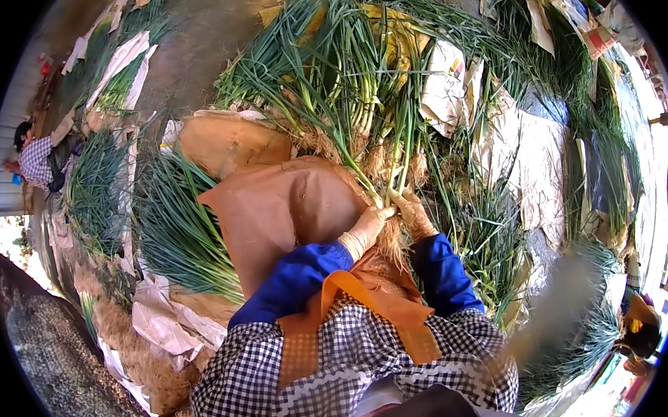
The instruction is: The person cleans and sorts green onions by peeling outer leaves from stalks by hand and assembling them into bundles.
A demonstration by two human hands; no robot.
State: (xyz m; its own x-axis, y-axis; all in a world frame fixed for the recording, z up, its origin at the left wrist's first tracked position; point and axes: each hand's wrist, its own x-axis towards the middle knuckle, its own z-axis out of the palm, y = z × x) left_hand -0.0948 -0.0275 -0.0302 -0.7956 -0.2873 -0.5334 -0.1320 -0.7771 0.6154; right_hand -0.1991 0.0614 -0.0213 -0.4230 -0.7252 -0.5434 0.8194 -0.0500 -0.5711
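Observation:
My left hand (365, 232), in a pale glove, is closed around the white lower stems of some green onions (401, 157). Close on its right, my right hand (414, 211) grips the same stems, its fingers pressed together near the roots. Hairy roots (393, 245) hang below the two hands, over my lap. The green leaves spread up and away, across a larger pile of green onions (343, 81) with their roots facing me. A brown apron (289, 203) covers my knees, left of the hands.
A neat heap of green onions (182, 222) lies at my left, beside pink-white sheeting (167, 316). White sacks (526, 163) and more onions lie at the right. A mound of cut roots (146, 351) is at lower left. Another person (37, 158) sits at far left.

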